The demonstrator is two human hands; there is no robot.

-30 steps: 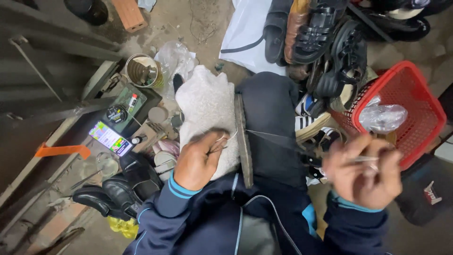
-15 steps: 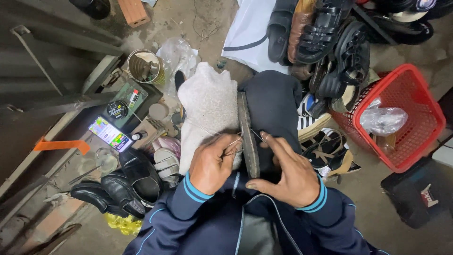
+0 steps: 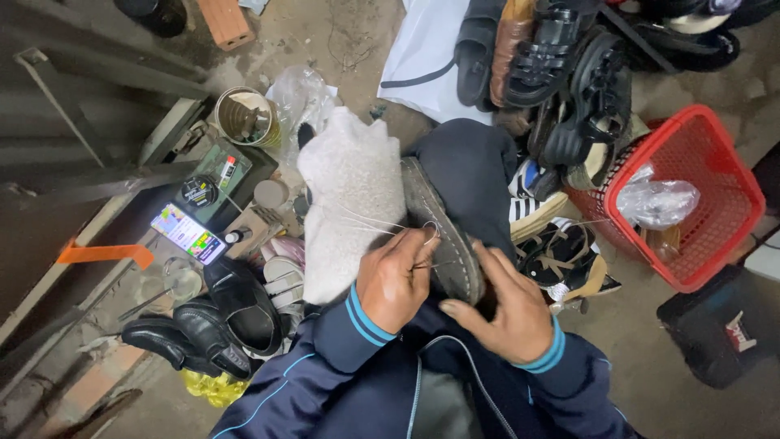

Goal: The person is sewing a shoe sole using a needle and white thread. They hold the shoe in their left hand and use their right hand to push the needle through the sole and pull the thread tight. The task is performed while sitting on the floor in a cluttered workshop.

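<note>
The white fleecy shoe (image 3: 351, 203) lies sole-up across my lap, its grey sole (image 3: 443, 240) facing me, the toe end hidden under my hands. My left hand (image 3: 396, 280) pinches a thin metal tool at the sole's edge, its tip too small to make out, with pale threads (image 3: 370, 223) trailing over the fleece. My right hand (image 3: 508, 305) rests open-fingered against the sole, clasping nothing. Black shoes (image 3: 203, 325) lie to my left, a red basket (image 3: 715, 179) to my right, partly cut off

Navy zip jacket, light-blue cuff stripes, dark trousers.
</note>
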